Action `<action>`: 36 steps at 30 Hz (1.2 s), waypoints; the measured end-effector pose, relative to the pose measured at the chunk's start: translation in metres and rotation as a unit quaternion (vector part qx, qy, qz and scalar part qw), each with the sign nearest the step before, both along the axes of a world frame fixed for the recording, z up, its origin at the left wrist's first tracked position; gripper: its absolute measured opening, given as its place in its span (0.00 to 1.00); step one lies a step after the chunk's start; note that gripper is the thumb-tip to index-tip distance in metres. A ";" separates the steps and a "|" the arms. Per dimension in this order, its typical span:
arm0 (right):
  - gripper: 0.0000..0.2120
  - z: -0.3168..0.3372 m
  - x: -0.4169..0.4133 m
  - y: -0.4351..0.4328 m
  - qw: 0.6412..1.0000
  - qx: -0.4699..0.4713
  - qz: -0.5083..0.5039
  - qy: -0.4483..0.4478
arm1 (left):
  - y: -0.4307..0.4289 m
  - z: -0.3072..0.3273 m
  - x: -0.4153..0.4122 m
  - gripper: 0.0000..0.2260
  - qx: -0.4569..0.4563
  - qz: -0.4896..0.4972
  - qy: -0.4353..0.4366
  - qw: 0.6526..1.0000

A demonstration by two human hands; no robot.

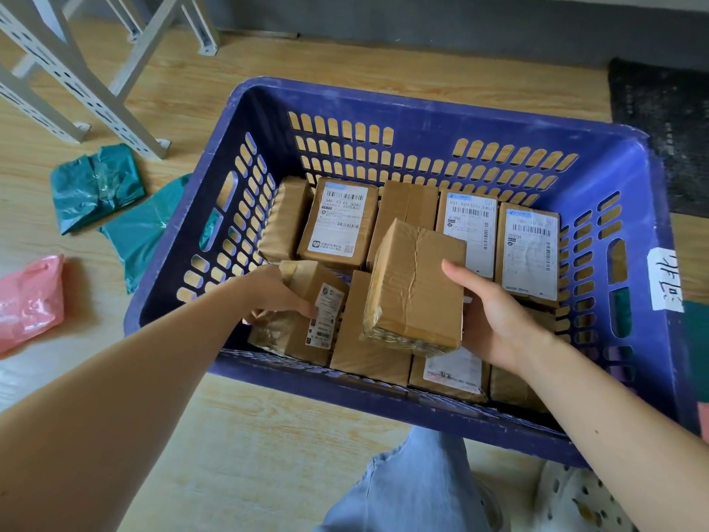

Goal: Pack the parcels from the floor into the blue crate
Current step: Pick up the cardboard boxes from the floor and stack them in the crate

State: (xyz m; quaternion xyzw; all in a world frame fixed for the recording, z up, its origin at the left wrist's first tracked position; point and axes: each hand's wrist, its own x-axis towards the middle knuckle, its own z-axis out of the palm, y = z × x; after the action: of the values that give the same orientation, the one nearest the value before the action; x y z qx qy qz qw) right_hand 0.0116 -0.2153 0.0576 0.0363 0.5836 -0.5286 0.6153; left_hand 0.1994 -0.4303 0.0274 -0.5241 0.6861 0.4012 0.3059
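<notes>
- Two hands reach into the blue crate [633, 174], each on a cardboard parcel.
- The right hand [495, 316] cups the plain taped parcel [416, 286] from the right side and beneath, thumb lying along its upper right edge, fingers hidden under it.
- That parcel sits just left of the palm, raised above the packed boxes, tilted, its long axis running away from the person.
- The left hand [274, 291] is closed over the top of the small labelled parcel [303, 320], fingers curled onto its label side.
- This parcel lies right of and below the hand, in the crate's near left corner, leaning, label facing right.
- More labelled parcels [337, 224] lie flat beyond both hands, along the far wall.
</notes>
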 end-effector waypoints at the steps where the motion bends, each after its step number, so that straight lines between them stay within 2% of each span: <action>1: 0.15 0.000 0.000 -0.001 1.000 -0.004 0.000 0.002 | 0.003 0.000 -0.003 0.26 -0.013 -0.026 0.003 1.000; 3: 0.14 0.001 -0.001 -0.003 1.000 -0.012 0.000 0.011 | 0.009 -0.001 -0.007 0.25 -0.018 -0.052 0.006 0.998; 5: 0.11 0.002 -0.003 -0.007 0.999 -0.024 0.002 0.029 | 0.009 0.000 -0.010 0.22 -0.010 -0.035 0.012 0.999; 10: 0.13 0.009 -0.005 -0.035 0.996 -0.073 0.007 0.042 | 0.004 0.014 -0.009 0.15 0.039 0.141 0.044 0.988; 13: 0.15 0.013 0.000 -0.059 0.994 -0.098 0.022 0.037 | -0.002 0.028 0.002 0.18 0.064 0.203 0.056 0.976; 17: 0.21 0.013 0.021 -0.091 0.991 -0.103 0.082 0.038 | -0.013 0.048 0.010 0.24 0.071 0.235 0.138 0.960; 20: 0.17 0.012 0.039 -0.109 0.990 -0.098 0.099 0.017 | -0.020 0.069 0.008 0.24 0.044 0.284 0.201 0.936; 22: 0.11 0.011 0.049 -0.118 0.990 -0.098 0.101 -0.009 | -0.023 0.082 0.006 0.24 -0.015 0.255 0.202 0.946; 25: 0.10 0.005 0.061 -0.129 0.989 -0.099 0.111 -0.023 | -0.022 0.099 0.006 0.28 -0.115 0.114 0.162 0.973; 28: 0.08 0.000 0.070 -0.137 0.987 -0.099 0.122 -0.023 | -0.019 0.102 0.009 0.35 -0.139 -0.009 0.116 0.983; 32: 0.09 -0.006 0.078 -0.142 0.984 -0.105 0.143 -0.016 | -0.010 0.085 0.014 0.56 -0.200 -0.063 0.056 0.976; 36: 0.16 -0.017 0.079 -0.141 0.978 -0.110 0.179 -0.014 | 0.004 0.070 0.007 0.58 -0.268 -0.093 0.029 0.958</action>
State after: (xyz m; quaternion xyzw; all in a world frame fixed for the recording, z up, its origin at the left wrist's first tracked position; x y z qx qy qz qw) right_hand 0.0905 -0.3567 0.0407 -0.1293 0.5105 -0.4698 0.7085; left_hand 0.2068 -0.4265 0.0974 -0.5088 0.8230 0.1869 0.1700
